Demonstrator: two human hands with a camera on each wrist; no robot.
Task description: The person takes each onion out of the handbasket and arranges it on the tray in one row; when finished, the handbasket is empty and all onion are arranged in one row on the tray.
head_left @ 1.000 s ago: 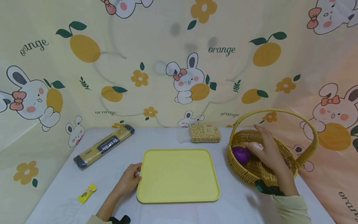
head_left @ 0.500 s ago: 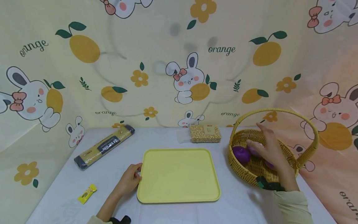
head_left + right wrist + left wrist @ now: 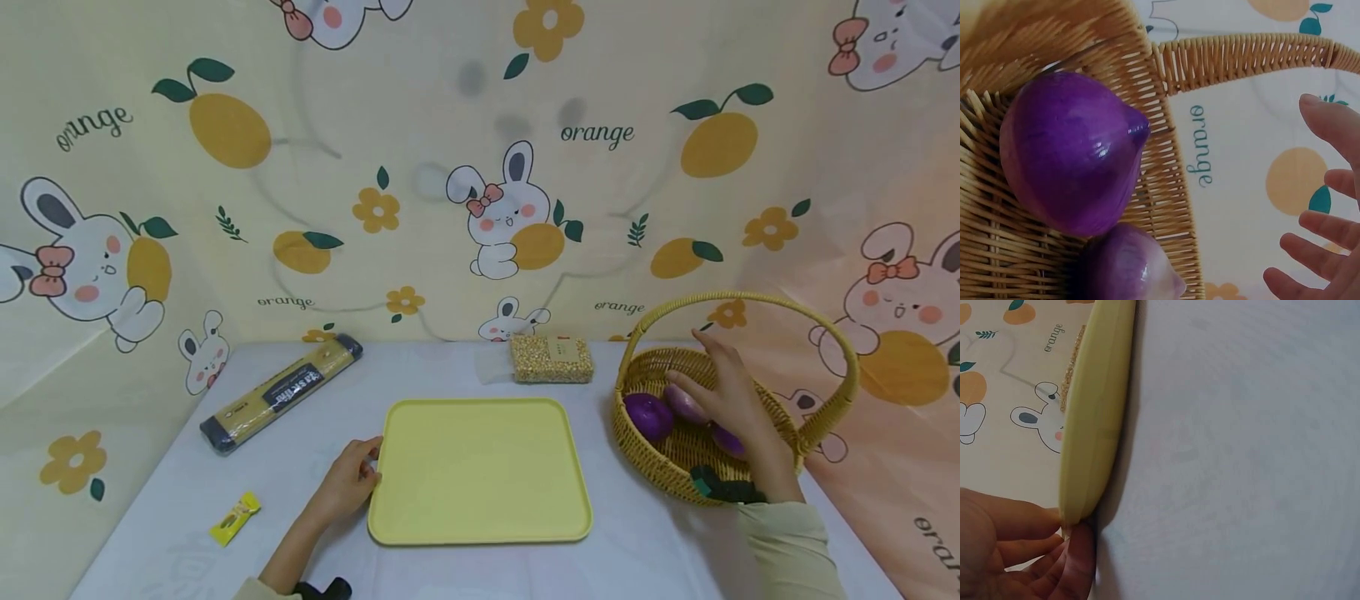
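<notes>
At the left edge of the yellow tray (image 3: pixel 480 471), my left hand (image 3: pixel 347 479) pinches the rim; thumb and fingers meet round it in the left wrist view, where the tray (image 3: pixel 1099 412) is seen edge-on. My right hand (image 3: pixel 731 404) is over the wicker basket (image 3: pixel 660 475), its fingers spread and holding nothing. Inside the basket lie a dark purple onion (image 3: pixel 648 417), a paler purple onion (image 3: pixel 684 405) and another purple onion (image 3: pixel 726 442), partly hidden by the hand. Up close, the right wrist view has a purple onion (image 3: pixel 1072 153) and a paler onion (image 3: pixel 1132 265) touching or nearly so.
A long pack of noodles (image 3: pixel 281 393) lies at the back left. Nearer sits a small yellow snack packet (image 3: pixel 235 518). Behind the tray is a clear bag of yellow grains (image 3: pixel 551 359). The basket's tall handle (image 3: pixel 738 296) arches over my right hand.
My right hand has let go of the paler onion, which now sits in the basket beside the dark one. The hand has drawn slightly right, fingers spread. My left hand stays put.
</notes>
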